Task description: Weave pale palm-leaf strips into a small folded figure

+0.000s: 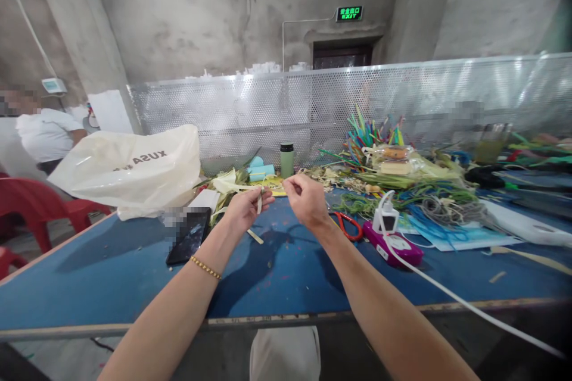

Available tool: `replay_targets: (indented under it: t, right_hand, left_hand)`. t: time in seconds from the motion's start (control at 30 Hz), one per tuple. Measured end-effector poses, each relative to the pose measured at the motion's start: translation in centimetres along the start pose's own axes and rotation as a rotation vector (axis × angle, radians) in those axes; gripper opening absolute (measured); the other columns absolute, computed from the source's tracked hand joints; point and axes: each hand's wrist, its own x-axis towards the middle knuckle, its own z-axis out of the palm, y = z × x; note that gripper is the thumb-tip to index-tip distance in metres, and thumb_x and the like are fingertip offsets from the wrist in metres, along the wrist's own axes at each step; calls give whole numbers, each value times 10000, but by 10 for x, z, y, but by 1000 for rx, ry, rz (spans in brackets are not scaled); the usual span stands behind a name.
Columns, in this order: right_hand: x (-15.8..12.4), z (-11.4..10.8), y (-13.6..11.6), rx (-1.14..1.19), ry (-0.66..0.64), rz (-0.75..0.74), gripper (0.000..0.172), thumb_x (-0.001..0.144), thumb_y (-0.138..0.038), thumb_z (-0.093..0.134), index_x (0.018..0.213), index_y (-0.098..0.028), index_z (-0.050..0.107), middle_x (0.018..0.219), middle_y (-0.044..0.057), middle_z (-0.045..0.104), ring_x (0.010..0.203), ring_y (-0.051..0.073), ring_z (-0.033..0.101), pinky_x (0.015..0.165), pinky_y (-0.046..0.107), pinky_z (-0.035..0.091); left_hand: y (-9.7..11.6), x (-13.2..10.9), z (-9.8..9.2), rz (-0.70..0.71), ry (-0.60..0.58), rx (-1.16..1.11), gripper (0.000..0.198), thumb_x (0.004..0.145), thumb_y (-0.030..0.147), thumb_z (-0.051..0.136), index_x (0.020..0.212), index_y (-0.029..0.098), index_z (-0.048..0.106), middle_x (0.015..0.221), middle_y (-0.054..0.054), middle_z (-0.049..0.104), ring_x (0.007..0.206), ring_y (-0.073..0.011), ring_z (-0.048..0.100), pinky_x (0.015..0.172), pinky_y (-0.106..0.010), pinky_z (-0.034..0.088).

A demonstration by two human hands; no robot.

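My left hand is raised above the blue table, palm partly up, with a small pale green leaf strip pinched between its fingers. A little to the right, my right hand is closed with thumb and fingertips together. Whatever those fingertips hold, if anything, is too small to make out. The two hands are apart, both in front of a green bottle with a black lid. A short pale strip lies on the table below my left hand. Pale dried leaves are heaped just behind it.
Left on the blue table are a large white plastic bag and a dark tablet. Right are red-handled scissors, a purple power strip with a white cable, and bundled strands. A perforated metal panel stands behind.
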Motion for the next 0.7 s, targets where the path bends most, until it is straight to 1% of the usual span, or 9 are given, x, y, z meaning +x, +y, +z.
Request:
replay_targets:
  t: [0.1, 0.13, 0.2, 0.23, 0.27, 0.4, 0.47, 0.6, 0.7]
  right_hand:
    - [-7, 9, -6, -13, -216, -6, 239, 858, -251, 522, 710, -166, 689, 687, 46, 670, 606, 129, 537, 594, 229, 351]
    - [-8, 11, -7, -13, -261, 2, 261, 862, -262, 521, 691, -168, 695, 673, 43, 671, 597, 125, 532, 591, 230, 343]
    - [-9, 15, -7, 12, -314, 34, 306, 866, -302, 524, 649, -170, 696, 632, 35, 662, 577, 119, 520, 582, 230, 329]
    - [-9, 16, -6, 29, -323, 56, 320, 860, -311, 532, 620, -169, 688, 606, 31, 650, 566, 115, 510, 574, 230, 323]
    - [-9, 17, -4, 41, -323, 76, 318, 846, -304, 546, 590, -166, 675, 584, 26, 637, 557, 112, 498, 568, 229, 317]
    - [-8, 21, 0, 50, -284, 128, 257, 774, -224, 579, 531, -154, 624, 548, 9, 591, 533, 99, 451, 548, 226, 297]
    - [-8, 21, 0, 70, -284, 143, 231, 764, -210, 572, 545, -156, 623, 544, 2, 582, 524, 97, 442, 543, 225, 296]
    - [-9, 20, -2, 95, -303, 114, 227, 758, -175, 551, 535, -160, 591, 548, -5, 565, 538, 98, 449, 558, 222, 307]
    - [-9, 19, -3, 113, -313, 92, 243, 775, -188, 542, 535, -163, 564, 537, -11, 535, 532, 97, 438, 553, 221, 303]
  left_hand:
    - [-7, 2, 0, 44, -45, -86, 81, 801, 167, 644, 837, 101, 672, 786, -87, 712, 650, -138, 655, 582, -236, 487]
    - [-10, 2, 2, 70, -72, -98, 113, 790, 193, 666, 867, 112, 681, 796, -71, 713, 638, -125, 641, 586, -234, 485]
    - [-16, 0, 6, 119, -93, -108, 164, 750, 237, 718, 861, 119, 697, 690, -29, 686, 555, -93, 579, 565, -220, 461]
    - [-18, -2, 9, 137, -94, -118, 176, 719, 251, 746, 829, 120, 703, 626, -8, 660, 512, -77, 539, 553, -211, 446]
    - [-19, -4, 12, 143, -106, -125, 184, 687, 253, 771, 794, 118, 705, 614, -5, 656, 507, -71, 527, 549, -205, 433]
    - [-21, -11, 18, 148, -165, -102, 260, 601, 229, 818, 811, 101, 733, 744, -63, 717, 650, -113, 608, 604, -213, 434]
    - [-20, -12, 18, 182, -163, -81, 296, 563, 227, 837, 810, 97, 740, 747, -75, 723, 673, -127, 623, 630, -221, 442]
    - [-20, -10, 16, 234, -138, -33, 331, 540, 309, 851, 771, 99, 742, 678, -68, 714, 620, -130, 614, 654, -248, 463]
    - [-18, -12, 16, 248, -129, -14, 359, 514, 337, 860, 751, 96, 741, 656, -67, 709, 607, -135, 610, 673, -263, 466]
